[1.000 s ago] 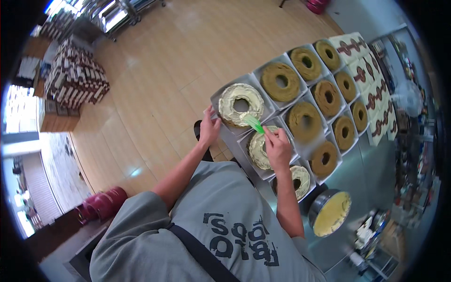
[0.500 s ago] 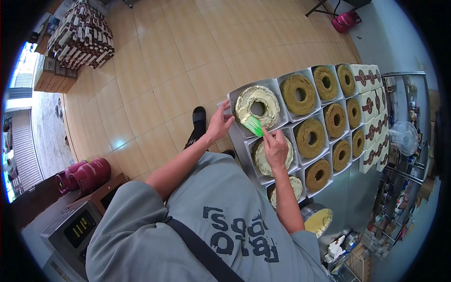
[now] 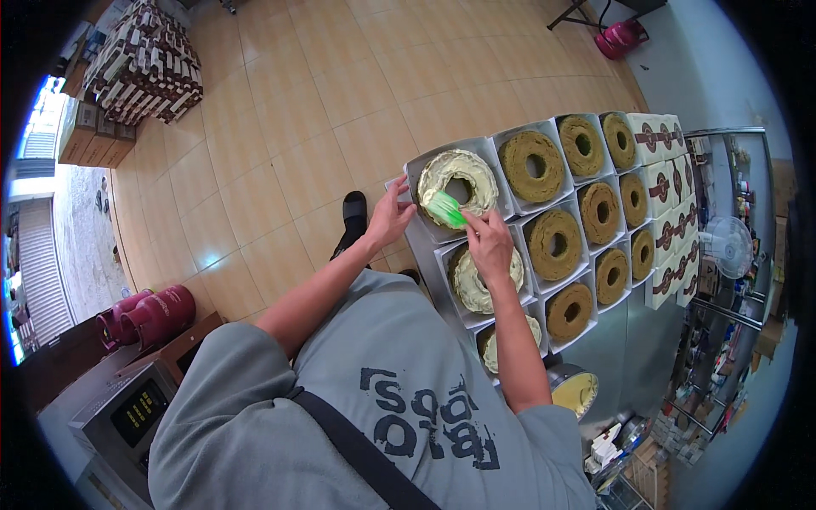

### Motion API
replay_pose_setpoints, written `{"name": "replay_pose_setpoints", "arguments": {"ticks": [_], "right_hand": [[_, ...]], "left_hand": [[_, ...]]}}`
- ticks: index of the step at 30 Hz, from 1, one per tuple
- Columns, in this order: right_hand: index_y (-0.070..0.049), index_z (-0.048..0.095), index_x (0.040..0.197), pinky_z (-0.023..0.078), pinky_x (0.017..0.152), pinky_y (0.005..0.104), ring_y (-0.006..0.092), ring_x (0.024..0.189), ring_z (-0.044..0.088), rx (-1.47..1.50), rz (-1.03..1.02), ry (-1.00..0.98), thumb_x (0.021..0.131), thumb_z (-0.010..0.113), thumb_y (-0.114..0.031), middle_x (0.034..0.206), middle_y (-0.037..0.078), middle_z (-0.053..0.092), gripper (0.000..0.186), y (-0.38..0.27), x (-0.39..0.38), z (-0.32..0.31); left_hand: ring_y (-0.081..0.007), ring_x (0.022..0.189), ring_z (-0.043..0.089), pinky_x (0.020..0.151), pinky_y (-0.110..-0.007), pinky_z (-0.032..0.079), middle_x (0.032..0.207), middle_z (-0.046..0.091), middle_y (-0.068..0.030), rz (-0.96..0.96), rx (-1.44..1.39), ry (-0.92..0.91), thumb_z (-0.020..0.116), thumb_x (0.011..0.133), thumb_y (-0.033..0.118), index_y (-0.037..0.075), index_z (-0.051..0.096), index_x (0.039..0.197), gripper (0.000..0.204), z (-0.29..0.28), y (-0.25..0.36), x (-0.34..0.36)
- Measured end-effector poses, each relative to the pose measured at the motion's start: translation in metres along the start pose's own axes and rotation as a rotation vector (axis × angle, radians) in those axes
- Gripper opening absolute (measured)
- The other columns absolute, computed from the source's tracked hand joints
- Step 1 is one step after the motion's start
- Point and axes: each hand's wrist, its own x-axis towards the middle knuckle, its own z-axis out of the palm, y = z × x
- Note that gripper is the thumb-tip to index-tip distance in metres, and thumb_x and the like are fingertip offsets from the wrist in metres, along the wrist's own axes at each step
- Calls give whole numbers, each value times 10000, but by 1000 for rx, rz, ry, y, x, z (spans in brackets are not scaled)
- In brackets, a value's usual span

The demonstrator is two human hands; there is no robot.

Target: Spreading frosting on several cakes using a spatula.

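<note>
My right hand (image 3: 490, 245) holds a green silicone brush (image 3: 445, 207) whose bristles rest on a ring cake coated with pale cream (image 3: 459, 180). That cake sits in an open white box (image 3: 422, 167) at the near corner of the steel table. My left hand (image 3: 389, 218) grips the left edge of this box. Right beside my right hand lies a second cream-coated ring cake (image 3: 473, 280), and a third (image 3: 497, 338) shows partly behind my forearm. Several plain brown ring cakes (image 3: 532, 165) fill the boxes farther along.
A round bowl of yellowish cream (image 3: 576, 391) stands on the table by my right elbow. Closed white-and-brown boxes (image 3: 660, 178) line the far side. On the tiled floor are stacked cartons (image 3: 140, 64) and red gas cylinders (image 3: 146, 313); an electronic scale (image 3: 134, 406) is at lower left.
The view has shifted as my head moved. The brush stays on the cream-coated cake, and my left hand keeps its hold on the box edge.
</note>
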Motion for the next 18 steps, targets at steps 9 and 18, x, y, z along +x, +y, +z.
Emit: {"name": "replay_pose_setpoints", "arguments": {"ticks": [9, 18], "right_hand": [[-159, 823, 1162, 481, 797, 363, 219, 824, 585, 29, 63, -115, 892, 758, -100, 937, 31, 582, 283, 34, -34, -34], [-177, 828, 1166, 436, 863, 338, 211, 886, 581, -65, 26, -279, 866, 770, -100, 947, 20, 577, 315, 69, 10, -57]], "left_hand": [[-298, 1099, 728, 919, -377, 604, 1495, 531, -290, -9, -9, 5, 670, 981, 20, 52, 313, 1631, 742, -5, 2, -3], [-301, 1091, 735, 919, -375, 605, 1487, 540, -283, -10, -4, 5, 684, 974, 34, 40, 316, 1627, 749, -3, 1, 0]]}}
